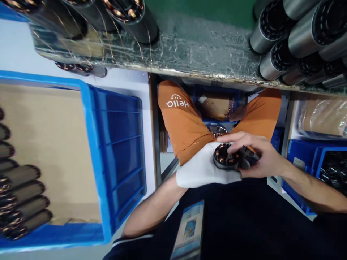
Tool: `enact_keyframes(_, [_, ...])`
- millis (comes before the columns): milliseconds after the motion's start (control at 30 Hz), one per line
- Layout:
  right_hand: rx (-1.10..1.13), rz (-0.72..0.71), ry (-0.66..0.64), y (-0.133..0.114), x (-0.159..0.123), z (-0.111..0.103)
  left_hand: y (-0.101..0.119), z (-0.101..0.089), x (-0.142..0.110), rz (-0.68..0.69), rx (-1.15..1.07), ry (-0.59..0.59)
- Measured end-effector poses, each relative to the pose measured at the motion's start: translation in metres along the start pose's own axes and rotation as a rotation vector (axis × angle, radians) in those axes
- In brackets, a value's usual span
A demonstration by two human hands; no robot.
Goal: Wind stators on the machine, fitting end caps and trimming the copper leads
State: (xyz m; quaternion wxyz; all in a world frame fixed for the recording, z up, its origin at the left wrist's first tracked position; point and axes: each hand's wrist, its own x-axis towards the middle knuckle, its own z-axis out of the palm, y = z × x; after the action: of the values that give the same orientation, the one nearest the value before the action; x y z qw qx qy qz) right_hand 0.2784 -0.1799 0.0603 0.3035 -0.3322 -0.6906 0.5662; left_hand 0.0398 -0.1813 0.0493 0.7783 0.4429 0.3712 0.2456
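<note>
My left grip (204, 166), white-gloved, holds black round core with copper windings (225, 159). My bare right grip (260, 150) is closed around small black piece (251, 156), fingers over core.

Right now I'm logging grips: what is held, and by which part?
A wound core, by its side, in the gloved left hand; the right hand holds a dark piece, gripped part unclear.
</note>
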Motion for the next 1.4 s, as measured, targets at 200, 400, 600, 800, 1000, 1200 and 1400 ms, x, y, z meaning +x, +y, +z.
enact_keyframes(200, [-0.504,0.099,-0.199,-0.047,-0.013,-0.042,0.029,0.004,0.002,0.024,0.092,0.012])
enact_keyframes(400, [-0.777,0.057,-0.285,-0.063,-0.019,-0.054,0.032,0.004,0.005,0.051,0.206,0.01])
enact_keyframes(600, [-0.832,0.041,-0.302,-0.066,-0.027,-0.058,0.027,0.008,0.011,0.045,0.224,0.009])
enact_keyframes(800, [-0.841,0.098,-0.251,-0.06,-0.025,-0.056,0.019,0.014,0.019,0.085,0.37,0.072])
enact_keyframes(1000, [-0.995,0.046,-0.289,-0.065,-0.025,-0.055,0.023,0.02,0.025,0.093,0.548,0.062])
enact_keyframes(1200, [-0.773,0.212,-0.289,-0.064,-0.029,-0.059,0.017,0.021,0.028,0.121,0.569,0.043])
enact_keyframes(1400, [-0.866,0.176,-0.236,-0.057,-0.026,-0.055,0.021,0.033,0.029,0.125,0.604,0.047])
